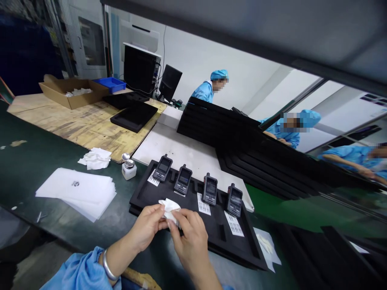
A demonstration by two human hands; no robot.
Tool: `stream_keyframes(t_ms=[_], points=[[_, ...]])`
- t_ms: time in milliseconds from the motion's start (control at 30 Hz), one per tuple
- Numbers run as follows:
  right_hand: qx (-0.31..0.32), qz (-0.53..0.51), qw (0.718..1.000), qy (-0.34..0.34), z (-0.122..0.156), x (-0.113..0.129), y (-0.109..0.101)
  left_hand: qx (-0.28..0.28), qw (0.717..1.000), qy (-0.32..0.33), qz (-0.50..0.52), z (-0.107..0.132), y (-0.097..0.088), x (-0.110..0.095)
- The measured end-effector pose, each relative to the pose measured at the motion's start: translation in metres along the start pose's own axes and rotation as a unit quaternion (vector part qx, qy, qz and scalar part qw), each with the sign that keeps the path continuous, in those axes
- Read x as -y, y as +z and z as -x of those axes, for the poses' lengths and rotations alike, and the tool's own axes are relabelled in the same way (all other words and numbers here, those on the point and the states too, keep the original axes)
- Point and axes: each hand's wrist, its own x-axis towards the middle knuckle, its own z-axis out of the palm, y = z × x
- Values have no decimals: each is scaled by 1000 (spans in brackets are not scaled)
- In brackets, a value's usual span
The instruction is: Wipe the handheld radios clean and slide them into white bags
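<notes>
Between my two hands, over the near edge of a black foam tray (216, 229), is a crumpled white tissue (169, 205). My left hand (148, 225) pinches its left side, and my right hand (190, 231) grips it from the right with bent fingers. Anything wrapped inside the tissue is hidden. Several dark handheld radios with screens stand in a row in the tray, among them a left one (163, 167) and a right one (234, 200). White label sheets with printed codes (234, 224) lie beside them.
Left of the tray are a small white dispenser bottle (129, 170), crumpled tissues (96, 158) and a stack of white bags (78, 193). Stacked black trays (205, 125) rise behind. A cardboard box (60, 92) sits on the wooden board (99, 125). Several co-workers in blue are beyond.
</notes>
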Motion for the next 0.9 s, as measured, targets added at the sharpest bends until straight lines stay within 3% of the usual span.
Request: stream_keyframes(t_ms=[200,333,433,667,900], points=[[-5,-172,977,126,3,-6,3,-7,999,-24,-43,5,0,0],[-16,-292,919,264,6,-8,2,25,997,-27,-70,5,1,1],[-33,-337,885,321,7,-9,3,35,995,-20,-86,4,2,2],[-54,-387,841,374,10,-17,8,24,995,-16,-94,4,3,5],[-23,-378,857,348,9,-11,6,-32,990,-20,-137,2,5,6]])
